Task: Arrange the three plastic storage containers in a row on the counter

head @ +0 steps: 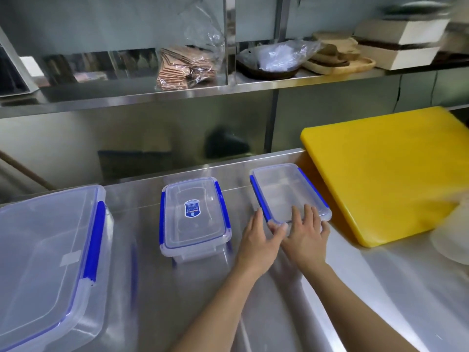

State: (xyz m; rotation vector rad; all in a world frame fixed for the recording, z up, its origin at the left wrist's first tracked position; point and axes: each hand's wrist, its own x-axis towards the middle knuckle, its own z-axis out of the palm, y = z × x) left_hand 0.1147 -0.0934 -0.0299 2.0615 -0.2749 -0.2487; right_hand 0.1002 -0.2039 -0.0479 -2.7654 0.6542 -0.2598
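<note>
Three clear plastic containers with blue clip latches stand on the steel counter (pixel 253 288). The large container (pixel 48 255) fills the left. The medium container (pixel 194 218), with a blue label on its lid, sits in the middle. The small container (pixel 286 191) is on the right, turned at a slight angle. My left hand (pixel 261 240) touches its near left corner, thumb against the front edge. My right hand (pixel 305 235) lies with its fingers spread over the near edge of the lid. Both hands rest against it without closing around it.
A thick yellow cutting board (pixel 396 171) lies just right of the small container, almost touching it. Something white and blurred (pixel 454 235) is at the far right edge. A steel shelf (pixel 228 90) above holds bagged items, wooden trays and boxes.
</note>
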